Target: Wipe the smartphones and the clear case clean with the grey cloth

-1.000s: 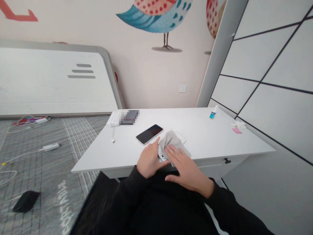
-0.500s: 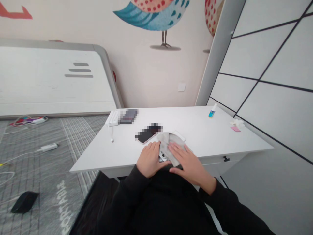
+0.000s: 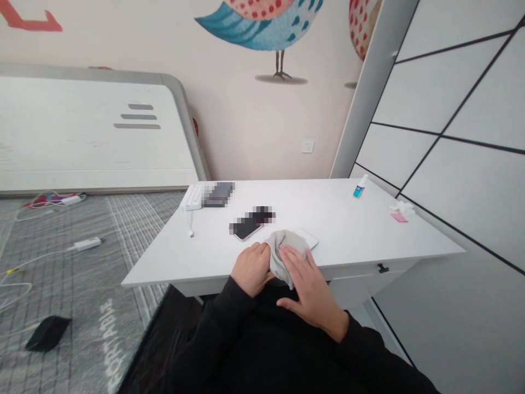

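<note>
My left hand is closed at the desk's front edge. It grips a phone whose round camera lenses showed half a second ago; the phone is now hidden under a grey cloth. My right hand lies on the cloth with its fingers stretched out and its thumb apart, pressing from the right. Just behind the cloth is a flat white item, partly covered. A dark-screened phone, partly pixelated, rests on the desk beyond my left hand.
On the white desk, a white power strip and a pixelated dark device are at back left. A small bottle, a pink piece and crumpled white tissue are at right. Cables lie on the grey carpet.
The cloth has shifted slightly toward me and now covers the camera lenses. My right hand has slid a little down and left, and more of the white item shows.
</note>
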